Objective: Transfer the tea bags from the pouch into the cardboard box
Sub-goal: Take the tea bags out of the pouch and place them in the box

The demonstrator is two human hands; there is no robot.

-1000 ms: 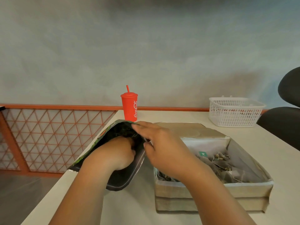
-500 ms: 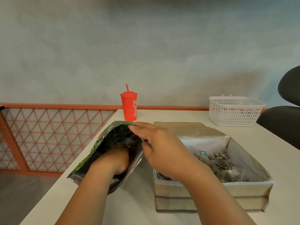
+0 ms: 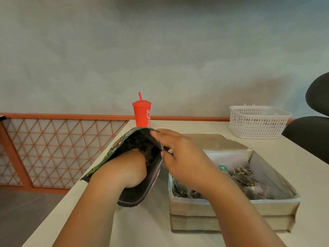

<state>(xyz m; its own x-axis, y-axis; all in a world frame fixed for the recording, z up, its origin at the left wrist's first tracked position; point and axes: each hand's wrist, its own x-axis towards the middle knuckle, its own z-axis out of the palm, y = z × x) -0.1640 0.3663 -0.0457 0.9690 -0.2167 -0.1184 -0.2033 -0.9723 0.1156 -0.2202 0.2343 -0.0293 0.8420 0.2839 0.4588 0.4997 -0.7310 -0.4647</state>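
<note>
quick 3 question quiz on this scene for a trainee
1. True or false: the left hand is inside the pouch while the right hand pinches its rim.
2. What stands on the table beyond the pouch? A) red cup B) kettle C) green bottle
3. Fill in: tea bags already lie in the open ___ beside the pouch.

Key: 1 true; 2 A; 3 box
</note>
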